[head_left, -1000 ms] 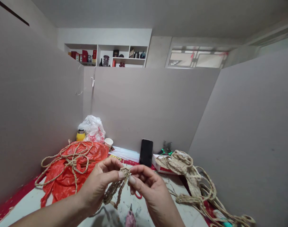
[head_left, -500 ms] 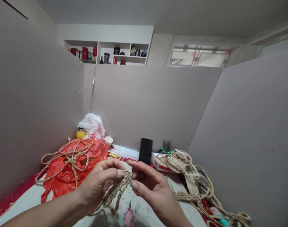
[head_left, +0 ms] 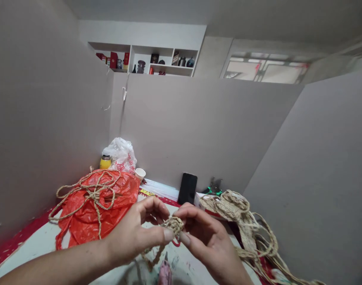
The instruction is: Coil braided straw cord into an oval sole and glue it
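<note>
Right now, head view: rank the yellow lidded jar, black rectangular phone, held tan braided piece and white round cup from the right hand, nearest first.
From the right hand:
1. Held tan braided piece: touching it.
2. Black rectangular phone: beyond the hand.
3. White round cup: farther left, back.
4. Yellow lidded jar: leftmost, back corner.

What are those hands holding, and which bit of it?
A braided cord. The left hand and right hand both hold its bunched upper part between thumb and fingers.

Braided cord partly covered, pink tool cut off below, box labels unreadable
</note>
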Available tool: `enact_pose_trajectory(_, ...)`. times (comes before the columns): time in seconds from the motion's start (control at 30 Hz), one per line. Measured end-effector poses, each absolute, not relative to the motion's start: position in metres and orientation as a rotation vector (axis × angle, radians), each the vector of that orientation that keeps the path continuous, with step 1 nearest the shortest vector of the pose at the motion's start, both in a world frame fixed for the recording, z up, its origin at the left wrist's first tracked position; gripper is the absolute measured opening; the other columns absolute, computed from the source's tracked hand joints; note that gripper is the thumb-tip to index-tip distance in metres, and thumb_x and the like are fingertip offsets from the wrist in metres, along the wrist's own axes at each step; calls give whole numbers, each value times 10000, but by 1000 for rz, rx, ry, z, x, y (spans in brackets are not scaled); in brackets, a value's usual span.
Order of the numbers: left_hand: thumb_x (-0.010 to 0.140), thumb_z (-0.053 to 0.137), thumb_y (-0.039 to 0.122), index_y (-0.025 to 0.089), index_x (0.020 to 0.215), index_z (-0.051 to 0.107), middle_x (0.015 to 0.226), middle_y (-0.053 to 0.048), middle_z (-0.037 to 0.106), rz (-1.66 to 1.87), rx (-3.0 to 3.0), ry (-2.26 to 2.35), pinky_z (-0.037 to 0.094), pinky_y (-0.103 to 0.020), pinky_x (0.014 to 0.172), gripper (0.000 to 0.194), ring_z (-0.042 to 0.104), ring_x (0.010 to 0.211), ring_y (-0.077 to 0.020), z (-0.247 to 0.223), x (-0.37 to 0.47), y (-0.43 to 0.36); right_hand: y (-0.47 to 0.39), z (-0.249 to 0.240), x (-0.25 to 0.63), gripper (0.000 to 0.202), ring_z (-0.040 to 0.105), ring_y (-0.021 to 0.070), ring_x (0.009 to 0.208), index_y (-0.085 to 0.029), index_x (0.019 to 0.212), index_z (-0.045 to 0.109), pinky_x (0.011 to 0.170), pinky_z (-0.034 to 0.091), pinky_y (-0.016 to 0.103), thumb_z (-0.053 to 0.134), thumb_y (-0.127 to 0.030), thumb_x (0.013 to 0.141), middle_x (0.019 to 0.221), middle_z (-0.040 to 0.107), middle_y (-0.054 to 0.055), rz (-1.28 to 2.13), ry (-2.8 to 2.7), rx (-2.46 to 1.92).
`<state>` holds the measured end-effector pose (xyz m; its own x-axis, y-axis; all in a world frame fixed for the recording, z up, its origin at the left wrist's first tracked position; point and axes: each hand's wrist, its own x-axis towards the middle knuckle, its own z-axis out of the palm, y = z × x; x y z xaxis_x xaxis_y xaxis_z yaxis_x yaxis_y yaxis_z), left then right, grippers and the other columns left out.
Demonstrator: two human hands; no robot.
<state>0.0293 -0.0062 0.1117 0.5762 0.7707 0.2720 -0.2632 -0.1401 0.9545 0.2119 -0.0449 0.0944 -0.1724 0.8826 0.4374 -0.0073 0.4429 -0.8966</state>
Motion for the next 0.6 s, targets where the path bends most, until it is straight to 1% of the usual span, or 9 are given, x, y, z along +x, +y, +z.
enact_pose_trajectory(0.07,637,728,182,180,849,612,831,-11,605,986,1636,529,399,-298,786,241,524,830,-179,114,28,-9,-45,95,213,165,539,143,778,-259,960,647,697,449,257,702,-311,813,864,559,-7,944,-1536,-794)
enact_pose_trajectory(0.13,655,701,156,189,831,627,830,-6,617,1015,1755,608,397,-302,812,194,533,848,-186,115,28,-13,-45,96,214,158,551,145,786,-262,959,651,698,457,253,701,-302,815,870,564,-5,917,-1549,-792)
enact_pose_trajectory(0.3,699,650,164,191,782,634,784,-6,630,1093,1886,741,425,-280,756,88,568,787,-182,113,30,-20,-46,94,215,145,566,141,772,-279,961,657,688,477,239,694,-292,821,870,577,-3,878,-1576,-805)
enact_pose_trajectory(0.37,689,652,146,188,767,633,775,-9,635,1139,1914,743,435,-276,746,91,577,767,-180,113,30,-21,-45,94,217,210,577,152,785,-294,1015,652,704,495,253,699,-329,813,885,588,6,881,-1583,-811)
enact_pose_trajectory(0.43,688,647,129,189,764,633,781,-12,649,1172,1931,707,441,-273,742,98,582,755,-176,114,29,-20,-44,93,219,337,590,166,803,-315,1107,633,728,514,273,719,-375,787,910,602,17,884,-1599,-813)
enact_pose_trajectory(0.5,687,648,122,187,759,635,784,-17,663,1181,1941,678,442,-276,746,97,585,748,-175,115,28,-20,-43,92,221,422,604,172,793,-327,1154,628,719,530,275,744,-397,754,934,617,27,863,-1616,-818)
enact_pose_trajectory(0.6,659,669,109,172,765,653,792,-36,669,1204,1938,671,446,-291,764,125,594,768,-191,112,28,-20,-42,84,224,405,652,211,823,-331,1111,679,714,554,287,767,-389,721,970,667,53,783,-1641,-817)
